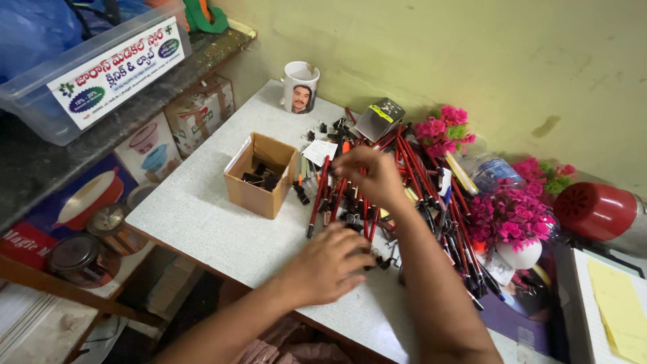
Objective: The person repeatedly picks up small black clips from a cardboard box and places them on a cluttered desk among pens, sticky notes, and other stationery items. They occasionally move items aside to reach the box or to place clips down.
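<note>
A pile of red and black pens (404,182) mixed with black binder clips (350,216) covers the middle of a white speckled table (202,209). My right hand (367,176) reaches over the pile with its fingertips bunched near the pens' left ends; whether it pinches anything is hidden. My left hand (330,266) lies palm down at the near edge of the pile, fingers curled over some clips. Left of both hands stands an open cardboard box (259,175) with several black clips inside.
A white mug (300,87) stands at the table's far corner. Pink artificial flowers (509,216) and a red cylinder (596,210) sit at the right, with yellow paper (620,310) beyond. Shelves at the left hold a clear plastic bin (94,67) and boxed goods (195,111).
</note>
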